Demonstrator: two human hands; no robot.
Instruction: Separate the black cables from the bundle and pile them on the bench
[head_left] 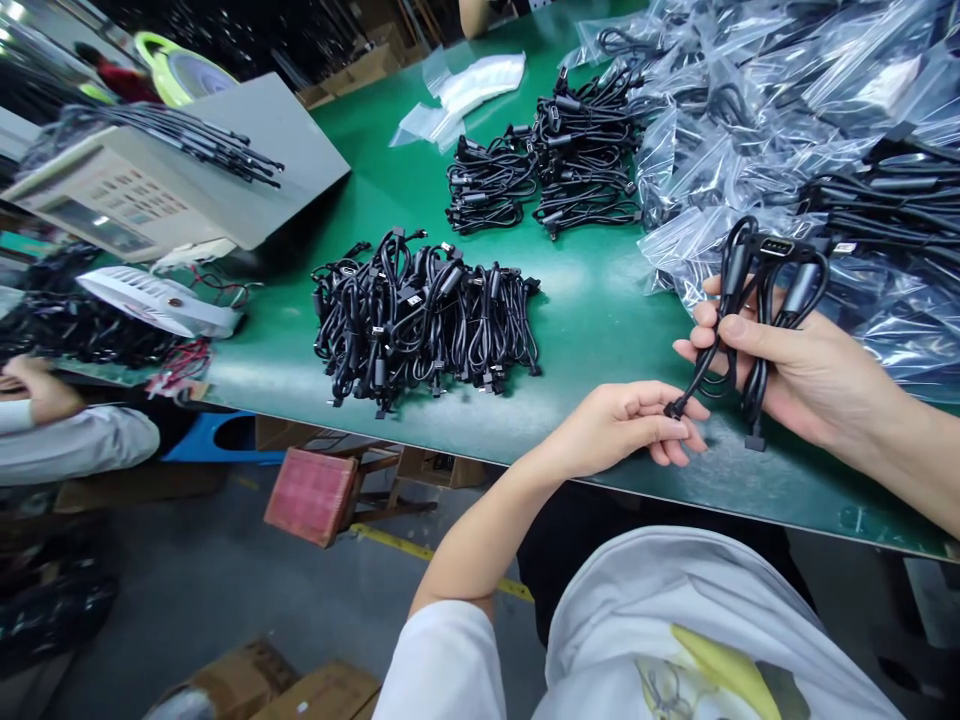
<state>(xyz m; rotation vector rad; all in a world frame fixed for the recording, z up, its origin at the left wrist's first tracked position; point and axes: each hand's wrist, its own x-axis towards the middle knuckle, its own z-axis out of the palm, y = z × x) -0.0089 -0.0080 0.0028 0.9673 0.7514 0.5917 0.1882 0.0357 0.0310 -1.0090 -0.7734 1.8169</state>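
A coiled black cable (757,290) with a rectangular socket on top is gripped in my right hand (810,370), above the green table's front edge. My left hand (630,430) pinches a small plug at one end of that same cable, just left of the right hand. Part of the bundle is hidden behind the right thumb and fingers. Farther left on the table lies a heap of similar black cable bundles (420,320). Behind it, more bundles (491,185) are stacked beside the plastic bags.
Clear zip bags (750,150) with cables in them cover the table's right side. Flat bags (480,88) lie at the back. A beige machine (172,190) with buttons stands at left. Another person's arm (75,435) shows at far left. Below is a red-topped stool (311,495).
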